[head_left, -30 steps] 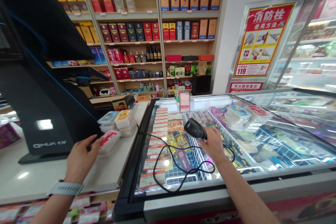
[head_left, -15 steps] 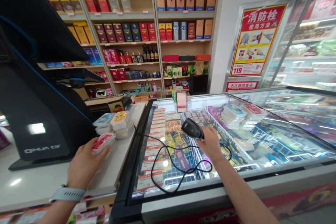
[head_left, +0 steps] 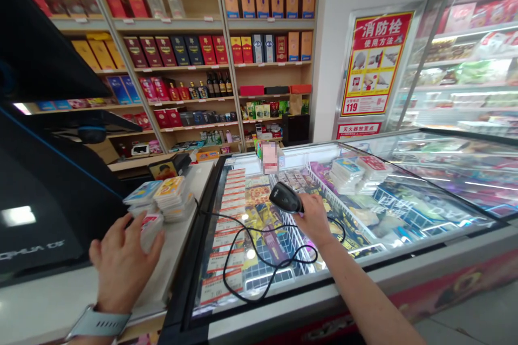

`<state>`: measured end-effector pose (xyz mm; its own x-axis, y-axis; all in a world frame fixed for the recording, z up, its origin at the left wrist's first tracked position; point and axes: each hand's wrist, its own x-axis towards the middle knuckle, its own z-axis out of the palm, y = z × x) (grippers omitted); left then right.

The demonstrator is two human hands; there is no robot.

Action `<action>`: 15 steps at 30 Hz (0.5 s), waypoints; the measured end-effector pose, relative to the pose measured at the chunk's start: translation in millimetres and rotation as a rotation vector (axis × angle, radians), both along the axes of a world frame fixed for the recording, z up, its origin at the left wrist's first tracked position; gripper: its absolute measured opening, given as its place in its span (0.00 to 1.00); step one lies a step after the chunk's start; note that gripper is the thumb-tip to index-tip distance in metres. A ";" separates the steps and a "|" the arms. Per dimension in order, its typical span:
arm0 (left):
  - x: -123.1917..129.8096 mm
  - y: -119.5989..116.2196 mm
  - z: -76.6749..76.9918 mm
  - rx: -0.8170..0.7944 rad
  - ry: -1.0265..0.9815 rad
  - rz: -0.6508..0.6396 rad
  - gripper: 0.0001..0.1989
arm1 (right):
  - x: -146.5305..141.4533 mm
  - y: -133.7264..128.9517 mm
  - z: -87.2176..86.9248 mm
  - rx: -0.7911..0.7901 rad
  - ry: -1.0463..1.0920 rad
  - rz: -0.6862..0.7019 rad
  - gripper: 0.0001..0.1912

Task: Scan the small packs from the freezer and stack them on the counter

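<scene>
Barcode scanner (head_left: 285,197) in right hand (head_left: 314,221)

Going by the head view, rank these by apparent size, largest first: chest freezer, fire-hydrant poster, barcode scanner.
Chest freezer
Fire-hydrant poster
Barcode scanner

The scanner sits nearest the camera, so its true size may be smaller still.

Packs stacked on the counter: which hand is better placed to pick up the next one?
Left, probably: the left hand is right beside the packs, while the right hand grips a corded barcode scanner above the freezer.
</scene>
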<state>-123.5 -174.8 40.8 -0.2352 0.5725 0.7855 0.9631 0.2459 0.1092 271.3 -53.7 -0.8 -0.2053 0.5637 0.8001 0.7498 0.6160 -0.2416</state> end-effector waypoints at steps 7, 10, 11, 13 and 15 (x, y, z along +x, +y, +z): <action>34.3 26.4 -4.6 -0.084 0.098 -0.260 0.24 | 0.3 -0.6 0.6 0.007 0.030 0.000 0.11; 51.2 41.0 -7.9 -0.143 0.107 -0.328 0.23 | 0.6 -0.8 0.8 0.007 0.038 0.010 0.12; 56.3 46.2 -9.4 -0.160 0.115 -0.352 0.23 | 0.6 -0.8 0.9 0.007 0.040 0.011 0.13; 65.4 57.0 -12.5 -0.177 0.129 -0.401 0.23 | 0.6 -0.8 1.1 0.001 0.048 0.009 0.14; 73.7 68.0 -14.8 -0.185 0.140 -0.457 0.24 | 0.5 -0.7 1.2 -0.005 0.058 0.008 0.15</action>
